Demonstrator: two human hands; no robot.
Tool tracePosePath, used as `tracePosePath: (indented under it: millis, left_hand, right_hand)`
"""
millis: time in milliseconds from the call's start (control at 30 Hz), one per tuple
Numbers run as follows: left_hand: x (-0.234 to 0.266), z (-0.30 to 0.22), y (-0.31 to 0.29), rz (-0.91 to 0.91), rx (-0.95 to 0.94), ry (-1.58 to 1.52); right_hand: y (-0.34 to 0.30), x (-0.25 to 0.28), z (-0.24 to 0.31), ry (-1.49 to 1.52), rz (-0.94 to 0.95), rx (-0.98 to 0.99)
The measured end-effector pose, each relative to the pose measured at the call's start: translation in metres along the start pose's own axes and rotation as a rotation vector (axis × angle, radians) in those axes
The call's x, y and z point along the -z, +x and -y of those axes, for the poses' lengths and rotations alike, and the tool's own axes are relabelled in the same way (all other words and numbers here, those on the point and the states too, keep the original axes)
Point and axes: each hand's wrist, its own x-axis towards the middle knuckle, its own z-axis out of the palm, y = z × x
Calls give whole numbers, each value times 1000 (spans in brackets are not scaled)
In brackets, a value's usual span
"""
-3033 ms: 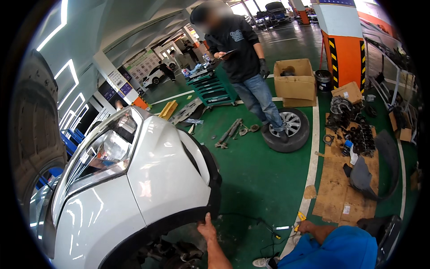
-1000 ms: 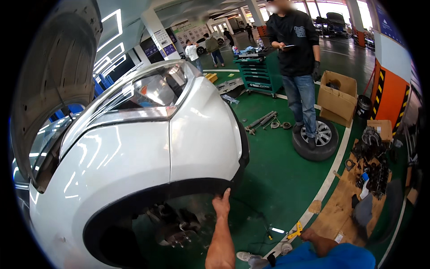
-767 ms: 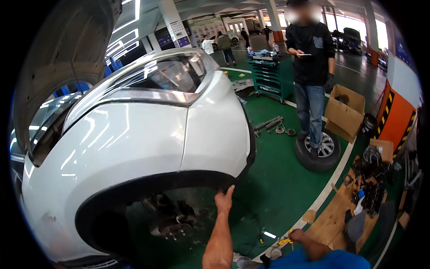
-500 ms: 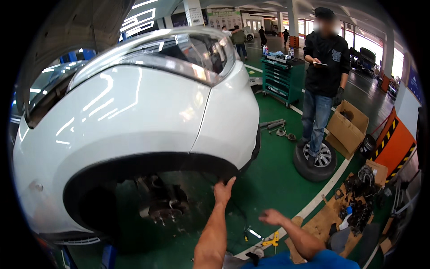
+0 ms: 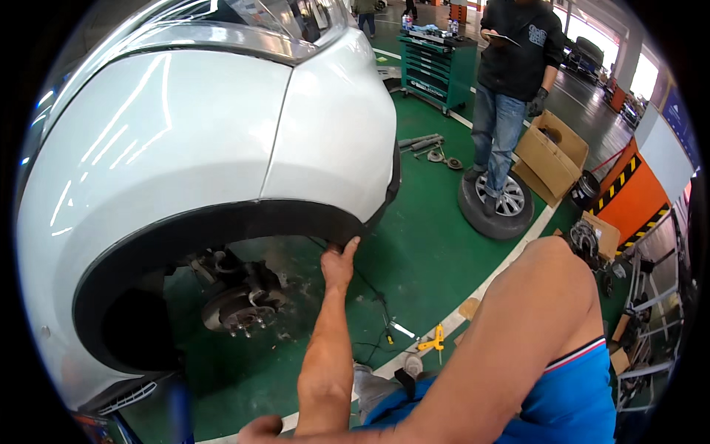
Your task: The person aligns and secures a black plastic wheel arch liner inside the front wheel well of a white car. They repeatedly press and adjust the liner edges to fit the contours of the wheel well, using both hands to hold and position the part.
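The left hand is at the right end of the black wheel-arch trim, its thumb up against the outer face and its fingers curled under the lower edge, gripping it. The trim runs along the opening in the white car body, below an upright seam between two panels. The right arm bends across the near side, and the right hand is at the near edge, just left of the left forearm; it is blurred and partly cut off, so I cannot tell whether its fingers are open or closed.

Inside the arch sits a bare hub with studs. On the green floor, right of the left forearm, lie a dark cable, a small white bar and a yellow tool. Farther right, a co-worker in dark clothes stands with feet at a wheel lying flat, near an open cardboard box. A green tool cabinet stands at the far side.
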Motion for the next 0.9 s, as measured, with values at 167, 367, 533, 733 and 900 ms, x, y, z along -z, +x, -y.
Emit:
tracePosePath:
  millis: [167,367,533,733,900]
  left_hand:
    - [10,-33,-7,12,117,98]
    - [17,-3,-8,-36,19,33]
    - [-10,-26,-5,1,-16,243]
    - [19,-6,-8,-42,-20,157]
    - [12,11,-5,-16,2,-4]
  right_hand:
    - [-13,-5,-1,-79,-181,-96]
    - [-25,17,16,-93,-215,-160]
    - [-70,36,12,-113,-146,-360]
    - [-165,-43,-31,-29,29,-646]
    - [-251,-205,-32,315,370,-1215]
